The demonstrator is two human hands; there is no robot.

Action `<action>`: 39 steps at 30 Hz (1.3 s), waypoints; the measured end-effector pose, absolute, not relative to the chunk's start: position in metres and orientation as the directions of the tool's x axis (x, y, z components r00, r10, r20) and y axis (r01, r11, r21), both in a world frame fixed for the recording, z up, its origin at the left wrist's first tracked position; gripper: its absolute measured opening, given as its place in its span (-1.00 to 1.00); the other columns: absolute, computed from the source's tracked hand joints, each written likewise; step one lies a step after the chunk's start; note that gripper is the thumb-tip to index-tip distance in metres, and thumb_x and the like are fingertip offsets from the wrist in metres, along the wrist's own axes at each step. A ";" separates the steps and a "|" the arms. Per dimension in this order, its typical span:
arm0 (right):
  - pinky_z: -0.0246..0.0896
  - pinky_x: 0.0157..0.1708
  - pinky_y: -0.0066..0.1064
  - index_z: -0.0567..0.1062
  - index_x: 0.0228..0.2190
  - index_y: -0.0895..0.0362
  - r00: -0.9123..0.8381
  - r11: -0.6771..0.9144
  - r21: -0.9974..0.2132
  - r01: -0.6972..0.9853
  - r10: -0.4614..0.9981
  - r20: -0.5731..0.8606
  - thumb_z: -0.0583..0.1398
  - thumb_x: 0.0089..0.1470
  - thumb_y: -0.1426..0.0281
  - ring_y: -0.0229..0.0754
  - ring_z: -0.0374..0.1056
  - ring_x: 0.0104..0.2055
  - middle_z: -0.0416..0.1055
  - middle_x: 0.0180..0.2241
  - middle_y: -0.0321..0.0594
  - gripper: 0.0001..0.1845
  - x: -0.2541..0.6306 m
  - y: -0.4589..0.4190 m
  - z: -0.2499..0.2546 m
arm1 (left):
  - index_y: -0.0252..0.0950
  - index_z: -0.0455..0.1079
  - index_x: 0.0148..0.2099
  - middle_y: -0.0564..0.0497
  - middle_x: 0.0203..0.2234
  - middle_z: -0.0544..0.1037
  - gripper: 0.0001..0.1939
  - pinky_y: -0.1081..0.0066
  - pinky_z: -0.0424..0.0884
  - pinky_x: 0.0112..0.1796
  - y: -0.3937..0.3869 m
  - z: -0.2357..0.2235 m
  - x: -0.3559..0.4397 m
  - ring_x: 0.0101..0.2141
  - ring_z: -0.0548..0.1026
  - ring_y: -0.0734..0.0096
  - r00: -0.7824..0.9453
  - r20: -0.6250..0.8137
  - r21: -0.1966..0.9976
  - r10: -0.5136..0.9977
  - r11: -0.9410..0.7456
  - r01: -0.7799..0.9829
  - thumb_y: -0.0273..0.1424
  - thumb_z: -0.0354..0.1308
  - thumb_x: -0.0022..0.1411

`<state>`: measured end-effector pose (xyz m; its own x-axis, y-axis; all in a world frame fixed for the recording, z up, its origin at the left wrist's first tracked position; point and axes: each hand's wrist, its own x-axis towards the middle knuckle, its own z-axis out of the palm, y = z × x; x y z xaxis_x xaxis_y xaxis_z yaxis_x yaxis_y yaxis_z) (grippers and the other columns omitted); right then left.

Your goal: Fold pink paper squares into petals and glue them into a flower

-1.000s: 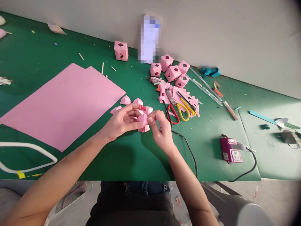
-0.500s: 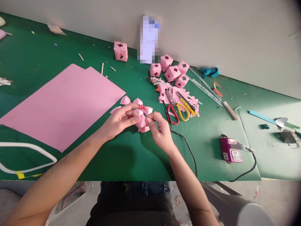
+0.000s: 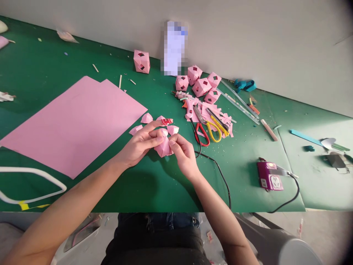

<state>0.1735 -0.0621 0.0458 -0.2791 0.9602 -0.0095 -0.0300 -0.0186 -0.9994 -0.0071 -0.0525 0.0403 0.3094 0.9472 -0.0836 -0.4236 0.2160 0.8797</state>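
Between my two hands is a folded pink paper piece, lifted just over the green table. My left hand pinches its upper left side with thumb and fingers, while the index finger, wrapped in a red patterned band, stretches out past it. On the right side, my right hand grips the paper's edge between thumb and forefinger. Small folded pink paper pieces lie close by: one beyond my left hand, another against its knuckles, and one just past my right fingertips.
A large pink paper sheet covers the left. Several pink paper polyhedra sit at the back, near a phone. Right of my hands lie a glue gun, red-handled scissors, yellow-handled scissors, paper scraps and a purple power socket.
The left index finger has straightened and lifted away from the paper. The held piece has tilted and come slightly nearer, with my right hand shifting a little left.
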 end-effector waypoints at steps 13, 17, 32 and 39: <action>0.20 -0.36 -0.34 0.43 -0.44 0.05 -0.301 -0.131 -0.980 -0.152 0.950 -0.080 0.36 0.14 -0.18 -0.24 0.16 -0.43 0.26 -0.49 -0.35 -0.42 0.174 -0.060 0.048 | 0.03 0.56 0.23 0.18 -0.53 0.40 -0.52 0.43 0.49 -0.32 -0.053 0.044 -0.005 -0.49 0.44 0.49 0.328 -0.087 0.828 0.941 0.251 -0.501 -0.28 0.48 0.28; 0.24 -0.35 -0.34 0.48 -0.45 0.07 -0.300 -0.161 -0.976 -0.149 0.948 -0.111 0.41 0.07 -0.18 -0.25 0.21 -0.43 0.31 -0.49 -0.34 -0.41 0.175 -0.059 0.045 | 0.01 0.56 0.23 0.19 -0.53 0.44 -0.52 0.45 0.51 -0.30 -0.053 0.044 -0.004 -0.48 0.48 0.51 0.342 -0.060 0.827 0.938 0.238 -0.509 -0.31 0.48 0.30; 0.10 -0.37 -0.35 0.45 -0.53 0.07 -0.336 -0.143 -0.973 -0.179 0.939 -0.077 0.43 0.08 -0.07 -0.24 0.14 -0.42 0.29 -0.51 -0.34 -0.48 0.177 -0.058 0.046 | -0.01 0.63 0.20 0.17 -0.54 0.37 -0.56 0.50 0.40 -0.40 -0.051 0.042 -0.010 -0.50 0.38 0.53 0.365 -0.022 0.885 0.931 0.188 -0.426 -0.27 0.48 0.29; 0.12 -0.34 -0.32 0.45 -0.54 0.07 -0.385 -0.149 -0.971 -0.185 0.920 -0.067 0.42 0.09 -0.07 -0.21 0.18 -0.40 0.32 -0.49 -0.32 -0.47 0.179 -0.058 0.046 | -0.03 0.65 0.19 0.15 -0.57 0.35 -0.60 0.46 0.39 -0.42 -0.050 0.042 -0.012 -0.53 0.35 0.49 0.405 0.017 0.912 0.914 0.152 -0.382 -0.26 0.44 0.31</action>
